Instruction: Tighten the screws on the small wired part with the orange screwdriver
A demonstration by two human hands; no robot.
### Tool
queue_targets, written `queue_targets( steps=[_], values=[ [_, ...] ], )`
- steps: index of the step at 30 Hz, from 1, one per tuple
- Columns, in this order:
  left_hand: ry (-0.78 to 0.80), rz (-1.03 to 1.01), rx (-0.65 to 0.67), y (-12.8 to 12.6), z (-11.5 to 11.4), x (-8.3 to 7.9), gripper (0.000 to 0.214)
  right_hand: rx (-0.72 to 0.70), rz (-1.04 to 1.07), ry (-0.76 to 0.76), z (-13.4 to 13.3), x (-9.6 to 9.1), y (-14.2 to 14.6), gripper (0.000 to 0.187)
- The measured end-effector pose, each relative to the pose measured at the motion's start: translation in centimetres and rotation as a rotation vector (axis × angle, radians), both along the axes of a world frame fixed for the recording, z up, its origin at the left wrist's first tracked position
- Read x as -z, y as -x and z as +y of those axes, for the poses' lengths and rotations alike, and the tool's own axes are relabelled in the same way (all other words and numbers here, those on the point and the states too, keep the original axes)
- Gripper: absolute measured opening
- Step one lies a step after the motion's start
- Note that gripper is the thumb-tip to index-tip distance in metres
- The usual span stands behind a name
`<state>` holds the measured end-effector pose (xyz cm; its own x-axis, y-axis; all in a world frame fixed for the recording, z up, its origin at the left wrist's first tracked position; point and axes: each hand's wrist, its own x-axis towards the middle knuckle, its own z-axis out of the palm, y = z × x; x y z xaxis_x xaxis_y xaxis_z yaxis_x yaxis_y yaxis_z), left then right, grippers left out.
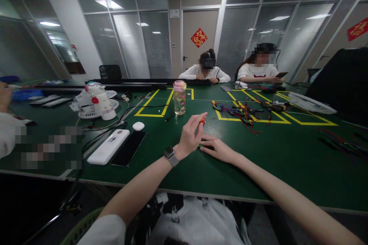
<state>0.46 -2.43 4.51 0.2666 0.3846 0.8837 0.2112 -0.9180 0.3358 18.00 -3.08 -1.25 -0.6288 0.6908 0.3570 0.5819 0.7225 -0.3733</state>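
Note:
My left hand (192, 134), with a watch on its wrist, is raised just above the green table. Its fingers are closed round a small orange-red thing (202, 121), mostly hidden behind them, so its kind does not show. Low on the tabletop lies my right hand (220, 150), its fingers closed at the edge of a small green circuit board (200, 146). Only a sliver of that board shows under the fingertips. The left hand is directly above and beside the right fingertips.
A pink-lidded bottle (179, 99) stands beyond my hands. To the left lie a white power bank (108, 146), a black phone (128, 148) and a white case (138, 126). Wired boards (244, 111) are heaped at right. Two people sit opposite; another person's sleeve (8, 132) is at left.

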Motion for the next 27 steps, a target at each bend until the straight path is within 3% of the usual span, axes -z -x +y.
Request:
queue_targets(
  steps=[7, 16, 23, 27],
  values=[
    [-0.082, -0.035, -0.095, 0.03, 0.62, 0.26, 0.021, 0.013, 0.005, 0.016, -0.24, -0.24, 0.06, 0.032],
    [0.068, 0.038, -0.008, 0.10, 0.31, 0.29, 0.039, 0.010, 0.022, 0.006, -0.07, 0.14, -0.06, 0.032],
    [-0.063, 0.017, -0.154, 0.01, 0.84, 0.27, 0.026, 0.003, 0.003, 0.011, -0.26, -0.28, 0.04, 0.032],
    [-0.097, 0.014, -0.146, 0.10, 0.87, 0.42, 0.025, 0.002, 0.010, 0.013, -0.25, -0.33, 0.04, 0.032]
  ],
)
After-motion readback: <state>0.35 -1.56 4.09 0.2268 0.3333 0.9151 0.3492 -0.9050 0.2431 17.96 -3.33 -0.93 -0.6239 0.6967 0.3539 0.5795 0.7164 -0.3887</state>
